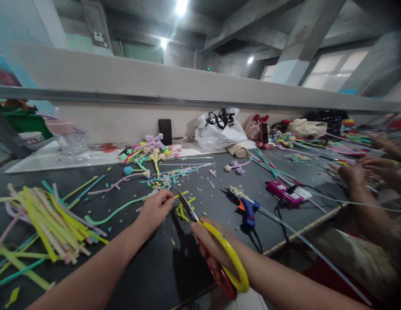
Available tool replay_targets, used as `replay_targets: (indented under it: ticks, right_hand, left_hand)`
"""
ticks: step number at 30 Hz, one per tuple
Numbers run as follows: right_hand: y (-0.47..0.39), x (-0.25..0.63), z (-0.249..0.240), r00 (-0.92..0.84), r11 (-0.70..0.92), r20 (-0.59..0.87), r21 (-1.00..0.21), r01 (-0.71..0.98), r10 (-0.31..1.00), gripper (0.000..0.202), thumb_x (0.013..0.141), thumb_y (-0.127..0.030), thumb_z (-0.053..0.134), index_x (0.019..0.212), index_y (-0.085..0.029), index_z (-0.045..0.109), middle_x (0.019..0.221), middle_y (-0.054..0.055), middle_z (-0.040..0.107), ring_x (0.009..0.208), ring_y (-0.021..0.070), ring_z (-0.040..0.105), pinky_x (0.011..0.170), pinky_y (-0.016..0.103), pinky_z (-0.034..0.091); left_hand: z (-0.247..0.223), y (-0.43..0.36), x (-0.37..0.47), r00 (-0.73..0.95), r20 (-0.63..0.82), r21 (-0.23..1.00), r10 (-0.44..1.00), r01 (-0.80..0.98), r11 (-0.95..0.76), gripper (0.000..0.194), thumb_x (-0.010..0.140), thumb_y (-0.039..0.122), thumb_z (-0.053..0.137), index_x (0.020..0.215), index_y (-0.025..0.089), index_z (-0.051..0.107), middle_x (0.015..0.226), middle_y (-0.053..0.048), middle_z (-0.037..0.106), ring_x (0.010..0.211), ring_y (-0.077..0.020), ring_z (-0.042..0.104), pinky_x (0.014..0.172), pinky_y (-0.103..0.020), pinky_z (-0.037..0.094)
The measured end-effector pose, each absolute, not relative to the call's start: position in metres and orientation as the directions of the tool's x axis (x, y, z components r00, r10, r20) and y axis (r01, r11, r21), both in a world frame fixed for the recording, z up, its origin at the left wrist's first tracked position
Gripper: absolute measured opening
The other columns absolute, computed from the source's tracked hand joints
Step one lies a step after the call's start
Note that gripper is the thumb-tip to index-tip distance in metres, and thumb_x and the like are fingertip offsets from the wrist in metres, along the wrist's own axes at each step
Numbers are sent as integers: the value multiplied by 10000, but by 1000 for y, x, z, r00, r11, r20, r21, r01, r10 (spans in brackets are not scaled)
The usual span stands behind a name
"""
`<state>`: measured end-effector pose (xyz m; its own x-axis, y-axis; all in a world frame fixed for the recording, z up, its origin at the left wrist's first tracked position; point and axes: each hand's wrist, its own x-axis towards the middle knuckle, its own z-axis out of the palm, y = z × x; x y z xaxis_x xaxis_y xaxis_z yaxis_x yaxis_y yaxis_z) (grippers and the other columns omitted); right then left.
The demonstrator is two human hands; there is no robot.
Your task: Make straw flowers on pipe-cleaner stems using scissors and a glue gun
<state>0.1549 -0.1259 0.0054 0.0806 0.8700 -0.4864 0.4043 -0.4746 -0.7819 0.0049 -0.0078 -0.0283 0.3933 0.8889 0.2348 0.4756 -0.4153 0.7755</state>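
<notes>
My left hand (156,210) pinches a thin yellow strip (177,196) near the middle of the table. In my right hand (209,243) is a pair of scissors (234,262) with one yellow and one red handle loop. Their blades point up and left and reach the strip just past my left fingertips. Below the blades lie several short yellow cut pieces (183,212) on the dark tabletop (145,269). Many small pastel snippets (171,180) are scattered beyond my hands.
Long yellow and pastel strips (47,219) lie heaped at left. Flower-like pieces (155,150) lie at the back. A blue glue gun (248,211) with its cord and a purple box (284,192) stand right. A co-worker's hands (355,172) are at far right.
</notes>
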Motion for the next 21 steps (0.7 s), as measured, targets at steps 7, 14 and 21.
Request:
replay_targets:
  ticks: [7, 14, 21]
  right_hand:
    - [-125, 157, 0, 55, -418, -438, -804, 423, 897, 277, 855, -455, 297, 761, -216, 399, 476, -76, 406, 244, 45, 324, 246, 144, 271]
    - [-126, 156, 4, 42, -409, -433, -809, 422, 900, 272, 852, -432, 309, 732, -209, 408, 491, -73, 408, 247, 46, 329, 241, 148, 270]
    - [-126, 154, 10, 14, -429, -489, -752, 499, 872, 279, 857, -449, 254, 832, -214, 402, 467, -73, 422, 243, 73, 352, 237, 183, 321]
  left_hand:
    - [-31, -9, 5, 376, 191, 843, 907, 410, -347, 241, 809, 360, 384, 685, 191, 503, 549, 43, 518, 445, -103, 475, 474, -214, 375]
    - [-33, -7, 6, 388, 160, 886, 908, 349, -305, 195, 764, 359, 459, 738, 180, 533, 564, 49, 519, 449, -101, 485, 469, -212, 376]
    - [-30, -9, 8, 381, 150, 891, 912, 348, -292, 168, 751, 315, 446, 706, 175, 529, 522, 60, 485, 429, -97, 452, 447, -207, 352]
